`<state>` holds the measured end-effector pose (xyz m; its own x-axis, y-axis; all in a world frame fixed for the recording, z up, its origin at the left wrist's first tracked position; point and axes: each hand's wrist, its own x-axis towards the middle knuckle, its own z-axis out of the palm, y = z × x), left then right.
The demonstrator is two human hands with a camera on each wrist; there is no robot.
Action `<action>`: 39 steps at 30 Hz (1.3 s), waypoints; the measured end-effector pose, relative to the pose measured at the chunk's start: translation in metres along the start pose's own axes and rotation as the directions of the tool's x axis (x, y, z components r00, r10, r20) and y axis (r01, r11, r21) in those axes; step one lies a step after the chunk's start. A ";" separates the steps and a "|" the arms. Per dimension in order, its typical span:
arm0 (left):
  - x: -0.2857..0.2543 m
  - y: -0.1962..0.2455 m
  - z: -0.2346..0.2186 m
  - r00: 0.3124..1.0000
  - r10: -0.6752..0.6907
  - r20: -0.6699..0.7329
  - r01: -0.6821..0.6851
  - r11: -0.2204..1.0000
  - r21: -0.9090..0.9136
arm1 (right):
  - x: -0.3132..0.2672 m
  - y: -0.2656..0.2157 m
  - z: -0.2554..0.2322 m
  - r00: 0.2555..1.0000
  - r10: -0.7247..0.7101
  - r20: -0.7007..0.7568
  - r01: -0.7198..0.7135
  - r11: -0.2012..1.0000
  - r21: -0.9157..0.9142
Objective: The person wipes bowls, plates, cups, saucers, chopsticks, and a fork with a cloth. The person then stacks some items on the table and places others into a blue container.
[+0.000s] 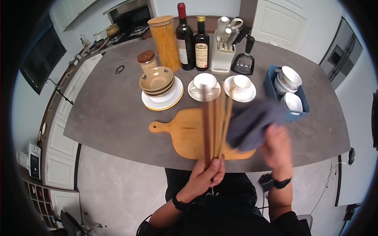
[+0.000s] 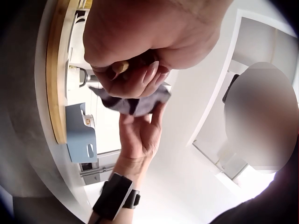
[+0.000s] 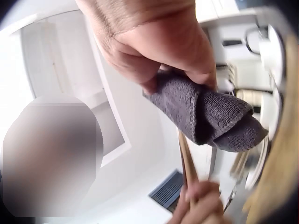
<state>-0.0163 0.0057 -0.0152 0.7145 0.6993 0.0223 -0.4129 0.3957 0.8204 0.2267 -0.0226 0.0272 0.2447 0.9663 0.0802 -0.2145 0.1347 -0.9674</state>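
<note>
My left hand (image 1: pixel 204 177) grips the lower ends of several long wooden sticks (image 1: pixel 214 126), one darker than the others, held up above the cutting board (image 1: pixel 187 133). In the left wrist view that hand (image 2: pixel 149 46) is curled round them, with one round stick end (image 2: pixel 120 66) showing. A dark grey cloth (image 3: pixel 201 112) hangs folded from my right hand (image 3: pixel 159 42), pinched between thumb and fingers. From the head, the right hand (image 1: pixel 277 147) and the cloth (image 1: pixel 254 124) look blurred, just right of the sticks.
Stacked bowls (image 1: pixel 157 78) on plates stand at the left, two white cups (image 1: pixel 204 81) on saucers behind the board. Farther back are a pasta jar (image 1: pixel 165 43), bottles (image 1: pixel 201 47) and a knife block (image 1: pixel 222 57). A blue basket (image 1: pixel 297 115) with bowls sits at the right.
</note>
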 end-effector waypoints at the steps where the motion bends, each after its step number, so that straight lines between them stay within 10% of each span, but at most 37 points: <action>1: 0.002 -0.006 0.002 0.995 -0.047 0.092 0.054 0.995 -0.082 | -0.016 0.006 0.013 0.962 0.202 0.186 -0.170 0.970 -0.177; 2: 0.004 -0.011 0.002 0.979 -0.090 0.184 0.119 0.981 -0.155 | -0.018 0.006 0.061 0.975 0.012 0.223 0.002 0.998 -0.064; 7: 0.006 -0.010 -0.017 0.916 -0.348 0.197 0.373 0.922 -0.107 | -0.005 0.017 0.080 0.943 0.201 0.266 -0.258 0.946 0.198; 9: 0.008 0.010 -0.015 0.966 -0.212 0.146 0.072 0.768 0.636 | -0.006 0.013 0.077 0.975 0.191 0.114 -0.195 0.980 0.025; 12: 0.000 0.035 -0.013 0.976 0.192 -0.099 -0.030 0.577 0.816 | -0.005 0.003 0.073 0.985 0.088 0.151 -0.095 0.995 0.039; 16: 0.014 0.055 0.001 0.778 0.580 -0.241 -0.338 0.709 0.619 | -0.015 0.000 0.086 0.834 0.279 0.477 -0.278 0.958 -0.074; 18: 0.011 0.059 0.004 0.967 0.222 -0.121 -0.186 0.950 0.252 | -0.020 0.008 0.096 0.804 0.283 0.524 -0.269 0.957 -0.104; 22: 0.014 0.056 0.006 0.894 0.405 -0.191 -0.343 0.894 0.290 | -0.023 0.006 0.096 0.706 0.370 0.604 -0.431 0.901 -0.049; 24: 0.011 0.058 0.002 0.859 0.453 -0.239 -0.375 0.874 0.307 | -0.025 0.004 0.092 0.462 0.554 0.692 -0.513 0.804 -0.301; 26: 0.004 0.071 -0.012 0.822 0.442 -0.359 -0.491 0.870 -0.054 | -0.039 0.030 0.082 0.541 0.392 0.744 -0.306 0.916 -0.261; 29: -0.001 0.095 -0.033 0.667 0.495 -0.558 -0.644 0.758 -0.098 | -0.043 0.016 0.062 0.435 0.533 0.726 -0.176 0.840 -0.513; 30: -0.002 0.105 -0.050 0.610 0.523 -0.596 -0.724 0.674 -0.150 | -0.042 0.004 0.055 0.448 0.533 0.718 -0.173 0.840 -0.515; 32: -0.011 0.116 -0.080 0.628 0.569 -0.531 -0.747 0.631 -0.208 | -0.041 -0.018 0.043 0.777 0.379 0.502 0.038 0.768 -0.639; 34: -0.010 0.111 -0.078 0.650 0.607 -0.457 -0.752 0.598 -0.277 | -0.021 -0.050 0.040 0.927 0.307 0.216 0.059 0.450 -0.891; 39: 0.007 0.088 -0.031 0.662 0.502 -0.557 -0.688 0.701 -0.185 | 0.038 -0.029 -0.010 0.938 -0.224 0.264 0.327 0.325 -0.888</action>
<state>-0.0654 0.0636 0.0392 -0.0490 0.9929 0.1087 -0.8861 -0.0935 0.4540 0.2515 0.0077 0.0559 0.0282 0.9344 0.3551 0.8496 0.1647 -0.5010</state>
